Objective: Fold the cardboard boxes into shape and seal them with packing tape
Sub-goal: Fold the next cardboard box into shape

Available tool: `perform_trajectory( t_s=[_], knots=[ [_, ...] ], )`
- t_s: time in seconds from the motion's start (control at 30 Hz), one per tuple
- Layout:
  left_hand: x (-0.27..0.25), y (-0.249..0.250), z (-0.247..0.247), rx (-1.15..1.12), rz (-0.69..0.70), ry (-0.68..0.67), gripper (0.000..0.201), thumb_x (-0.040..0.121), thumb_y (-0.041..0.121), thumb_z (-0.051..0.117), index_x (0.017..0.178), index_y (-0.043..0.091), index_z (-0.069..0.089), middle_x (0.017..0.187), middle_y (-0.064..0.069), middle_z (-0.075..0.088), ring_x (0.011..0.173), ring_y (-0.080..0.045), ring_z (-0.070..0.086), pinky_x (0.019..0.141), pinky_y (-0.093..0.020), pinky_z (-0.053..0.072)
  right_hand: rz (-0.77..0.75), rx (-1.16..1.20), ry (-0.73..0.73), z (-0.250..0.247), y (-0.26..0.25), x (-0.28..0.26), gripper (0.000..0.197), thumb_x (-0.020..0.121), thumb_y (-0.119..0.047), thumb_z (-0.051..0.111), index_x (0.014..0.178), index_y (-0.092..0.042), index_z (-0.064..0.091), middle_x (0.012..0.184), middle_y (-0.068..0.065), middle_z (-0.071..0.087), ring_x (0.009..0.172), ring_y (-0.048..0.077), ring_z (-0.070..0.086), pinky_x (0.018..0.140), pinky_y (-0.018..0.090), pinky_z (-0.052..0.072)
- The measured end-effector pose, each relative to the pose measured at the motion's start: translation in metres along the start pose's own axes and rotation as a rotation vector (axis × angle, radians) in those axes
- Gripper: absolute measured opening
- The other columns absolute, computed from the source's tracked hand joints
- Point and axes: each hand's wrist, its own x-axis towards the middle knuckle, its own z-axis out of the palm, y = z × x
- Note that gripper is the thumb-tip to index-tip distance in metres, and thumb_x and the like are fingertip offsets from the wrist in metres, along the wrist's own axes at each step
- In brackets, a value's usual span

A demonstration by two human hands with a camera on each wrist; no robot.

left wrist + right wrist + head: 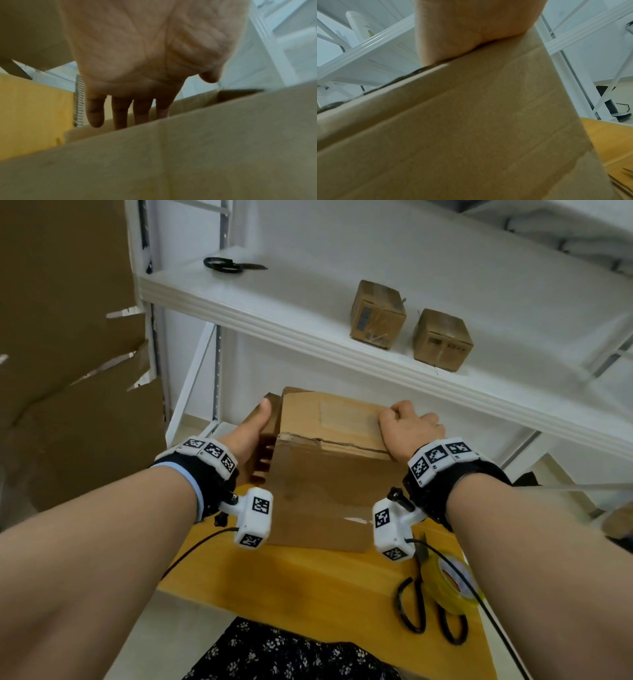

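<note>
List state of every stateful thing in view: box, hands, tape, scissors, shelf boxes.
cardboard box: standing on the yellow table, top flaps down, left side flap out.
left hand: fingers straight against the left flap, thumb up.
right hand: curled, pressing on the top right.
tape roll: lying on the table, unused.
scissors: closed, beside the roll.
shelf scissors: closed.
two small boxes: sealed.

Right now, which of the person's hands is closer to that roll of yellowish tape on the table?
The right. The right hand rests on the cardboard box on the same side as the tape roll; the left hand is at the box's far side.
</note>
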Motion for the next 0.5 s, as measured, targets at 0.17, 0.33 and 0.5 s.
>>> perform_trajectory(
  t_s=[0.17, 0.33, 0.5],
  knots=[
    [-0.008, 0.021, 0.008, -0.011, 0.057, -0.007, 0.068, 0.089, 0.064, 0.054, 0.128, 0.008, 0.059, 0.108, -0.016, 0.071, 0.101, -0.036, 0.066, 0.095, -0.048, 0.051, -0.007, 0.005, -0.002, -0.002, 0.001, -0.006, 0.049, 0.096, -0.048, 0.023, 0.137, -0.030, 0.040, 0.129, 0.020, 0.043, 0.114, 0.039, 0.043, 0.094, 0.047, 0.034],
    [-0.005, 0.021, 0.029, 0.119, 0.058, 0.002, 0.043, 0.098, 0.038, 0.055, 0.124, 0.003, 0.061, 0.109, -0.019, 0.067, 0.086, -0.031, 0.065, 0.083, -0.042, 0.054, -0.004, 0.015, -0.021, -0.004, 0.003, -0.013, 0.050, 0.095, -0.048, 0.022, 0.139, -0.030, 0.039, 0.132, 0.019, 0.041, 0.119, 0.040, 0.041, 0.098, 0.050, 0.034],
    [0.000, 0.022, 0.035, 0.152, 0.059, 0.066, 0.060, 0.071, 0.042, 0.079, 0.112, -0.001, 0.068, 0.116, -0.024, 0.068, 0.106, -0.042, 0.065, 0.100, -0.054, 0.049, 0.015, 0.037, -0.011, -0.004, 0.010, -0.013, 0.050, 0.095, -0.049, 0.021, 0.138, -0.031, 0.038, 0.129, 0.019, 0.042, 0.116, 0.040, 0.042, 0.098, 0.050, 0.034]
  ],
)
